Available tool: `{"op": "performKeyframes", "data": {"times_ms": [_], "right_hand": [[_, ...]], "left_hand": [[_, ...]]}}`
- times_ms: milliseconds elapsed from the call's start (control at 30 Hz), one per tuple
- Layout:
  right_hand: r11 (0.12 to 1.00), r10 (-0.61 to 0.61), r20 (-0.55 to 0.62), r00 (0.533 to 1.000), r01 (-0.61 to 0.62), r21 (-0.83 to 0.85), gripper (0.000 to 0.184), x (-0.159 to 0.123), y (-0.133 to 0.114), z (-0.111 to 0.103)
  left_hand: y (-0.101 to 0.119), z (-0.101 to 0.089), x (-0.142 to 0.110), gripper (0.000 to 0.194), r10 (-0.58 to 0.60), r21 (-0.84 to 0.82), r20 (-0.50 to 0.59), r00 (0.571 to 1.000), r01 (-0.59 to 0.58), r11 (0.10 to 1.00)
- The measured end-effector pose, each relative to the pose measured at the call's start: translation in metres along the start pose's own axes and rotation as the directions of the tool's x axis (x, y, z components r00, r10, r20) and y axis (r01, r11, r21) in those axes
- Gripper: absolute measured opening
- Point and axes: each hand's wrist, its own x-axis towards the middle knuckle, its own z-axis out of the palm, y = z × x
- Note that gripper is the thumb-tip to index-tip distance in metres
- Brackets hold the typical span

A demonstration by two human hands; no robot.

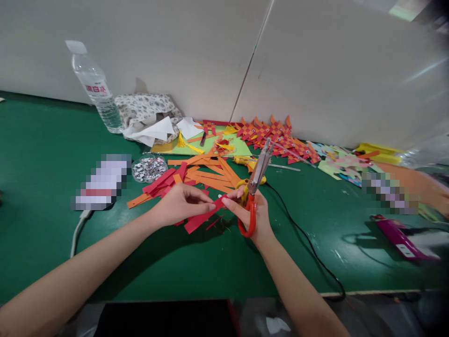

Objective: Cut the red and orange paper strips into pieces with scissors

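Observation:
A red paper strip slants between my two hands, just above the green table. My left hand is closed, thumb and fingers pinching the strip near its upper end. With thumb and fingertip, my right hand pinches the tip of the same strip. Scissors with orange-red handles are also held in my right hand, their blades pointing up and away. Loose red strips and orange strips lie in a pile just beyond my hands.
A yellow glue gun with a black cable lies behind the scissors. Googly eyes fill a clear dish. Woven paper fish are heaped by the wall. A water bottle stands left; a purple box and another person's arm are right.

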Motion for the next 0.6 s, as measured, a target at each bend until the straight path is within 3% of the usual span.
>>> {"op": "performKeyframes", "data": {"times_ms": [233, 600], "right_hand": [[0.999, -0.009, -0.099, 0.995, 0.014, 0.05, 0.036, 0.004, 0.005, -0.003], [0.984, 0.007, -0.211, 0.978, 0.03, 0.173, 0.036, 0.011, 0.009, -0.01]], "left_hand": [[0.001, -0.01, 0.003, 0.02, -0.069, 0.009, 0.089, 0.994, 0.068, 0.998], [-0.001, -0.018, 0.007, 0.028, -0.186, -0.167, 0.114, 0.976, 0.203, 0.965]]}}
